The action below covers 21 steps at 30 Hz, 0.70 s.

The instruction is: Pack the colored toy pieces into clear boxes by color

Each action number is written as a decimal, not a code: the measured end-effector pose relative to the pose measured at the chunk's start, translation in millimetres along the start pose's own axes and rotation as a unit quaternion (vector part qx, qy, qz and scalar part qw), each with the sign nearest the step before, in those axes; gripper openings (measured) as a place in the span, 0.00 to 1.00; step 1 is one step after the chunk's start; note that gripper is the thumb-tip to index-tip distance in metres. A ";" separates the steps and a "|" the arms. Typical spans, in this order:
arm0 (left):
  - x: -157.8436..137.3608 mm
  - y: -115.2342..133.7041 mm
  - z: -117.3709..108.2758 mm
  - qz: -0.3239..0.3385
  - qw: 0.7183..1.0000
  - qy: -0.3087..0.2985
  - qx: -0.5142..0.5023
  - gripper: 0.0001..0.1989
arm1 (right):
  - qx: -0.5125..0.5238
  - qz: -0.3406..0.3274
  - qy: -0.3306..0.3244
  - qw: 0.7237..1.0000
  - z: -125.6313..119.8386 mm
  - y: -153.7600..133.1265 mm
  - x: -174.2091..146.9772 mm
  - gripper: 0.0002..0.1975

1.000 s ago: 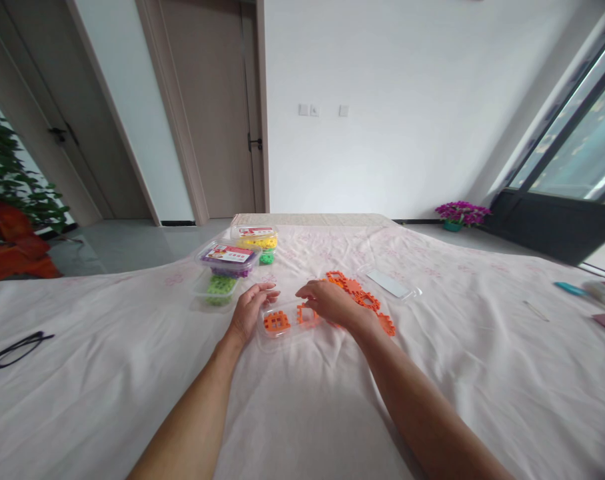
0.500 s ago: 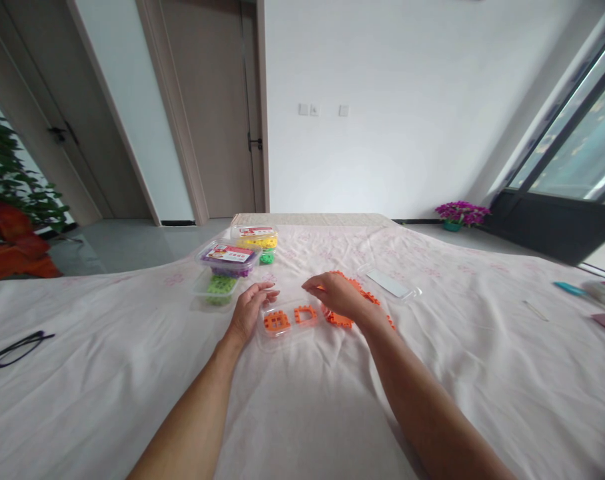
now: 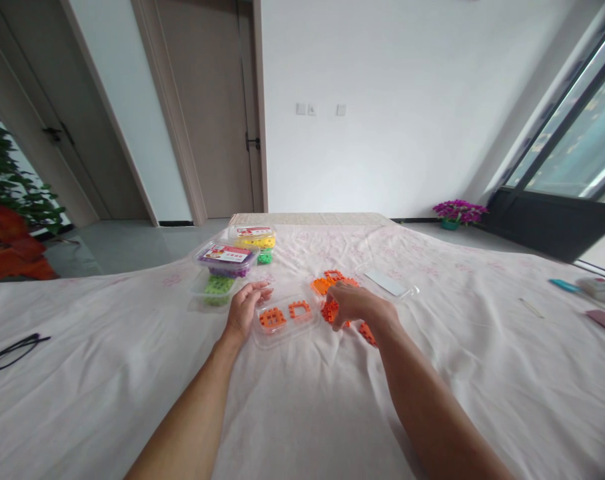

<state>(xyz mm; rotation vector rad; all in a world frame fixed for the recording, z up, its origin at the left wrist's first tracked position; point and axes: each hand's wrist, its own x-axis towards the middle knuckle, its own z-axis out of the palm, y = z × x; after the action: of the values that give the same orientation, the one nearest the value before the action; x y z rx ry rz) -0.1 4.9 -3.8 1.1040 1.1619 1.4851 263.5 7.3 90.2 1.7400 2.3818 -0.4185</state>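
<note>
Moved away from the right end of the clear container (image 3: 281, 343) since half a second ago, the right hand (image 3: 361, 305) now reaches down over the loose orange pieces (image 3: 323, 287), its fingers bent and thumb apart, though whether it pinches one cannot be told. At the container's left end, the left hand (image 3: 246, 311) stays loosely curved, and whether it grips the rim is unclear. Between the hands, two orange pieces (image 3: 272, 319) lie inside the container, while the loose ones spread just right of it, partly beneath the right hand.
</note>
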 end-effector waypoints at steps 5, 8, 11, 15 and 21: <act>-0.7 0.7 0.3 -0.005 1.000 -0.004 -0.006 0.16 | -0.019 -0.002 0.011 1.000 2.2 -3.9 -3.9 0.21; -0.6 1.0 0.3 -0.004 1.000 -0.005 -0.009 0.17 | -0.001 -0.021 0.021 1.000 -3.2 3.8 -7.5 0.10; -1.1 1.9 0.4 -0.001 1.000 -0.009 -0.006 0.17 | 0.044 -0.039 0.080 0.995 -6.5 15.7 -4.2 0.12; -2.2 3.9 0.8 -0.004 1.000 -0.016 -0.001 0.17 | 0.088 -0.023 0.170 0.981 -6.1 27.3 6.2 0.13; -4.1 5.2 1.6 -0.011 0.999 -0.040 -0.006 0.17 | 0.155 -0.030 0.260 0.953 -7.4 27.0 13.0 0.15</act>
<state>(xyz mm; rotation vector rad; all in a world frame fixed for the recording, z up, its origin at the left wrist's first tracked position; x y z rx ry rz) 1.5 0.5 1.1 1.1279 1.1053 1.4162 285.4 29.1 90.0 2.1372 2.8622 -0.4000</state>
